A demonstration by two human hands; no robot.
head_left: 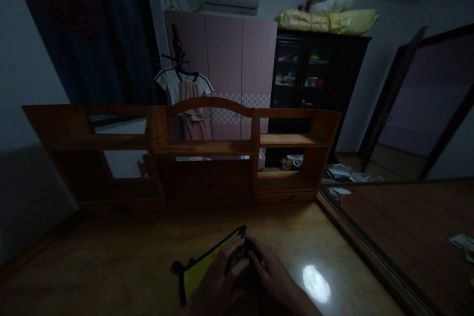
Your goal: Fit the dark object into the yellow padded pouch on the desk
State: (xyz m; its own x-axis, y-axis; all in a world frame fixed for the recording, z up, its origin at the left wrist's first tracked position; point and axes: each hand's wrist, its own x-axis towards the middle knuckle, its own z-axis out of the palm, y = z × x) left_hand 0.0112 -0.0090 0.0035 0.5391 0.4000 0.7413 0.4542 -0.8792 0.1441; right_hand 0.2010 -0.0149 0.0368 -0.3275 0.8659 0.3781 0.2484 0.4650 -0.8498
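Observation:
At the bottom middle of the head view my two hands are close together over a wooden surface. My left hand (225, 274) has its fingers curled around a dark, partly patterned object (237, 258), whose kind I cannot make out in the dim light. My right hand (272, 261) closes on the same dark object from the other side. A flat yellow-green pouch-like thing (198, 274) with black edging lies slanted under and beside my left hand. Its right part is hidden by my hands, and I cannot tell whether the dark object is joined to it.
A wooden shelf unit (203, 147) stands across the far side of the wooden surface (126, 256). A raised wooden edge (355, 247) runs along the right. Beyond are a pink wardrobe (224, 54), hanging clothes (185, 86), a dark cabinet (340, 69) and a door (392, 94).

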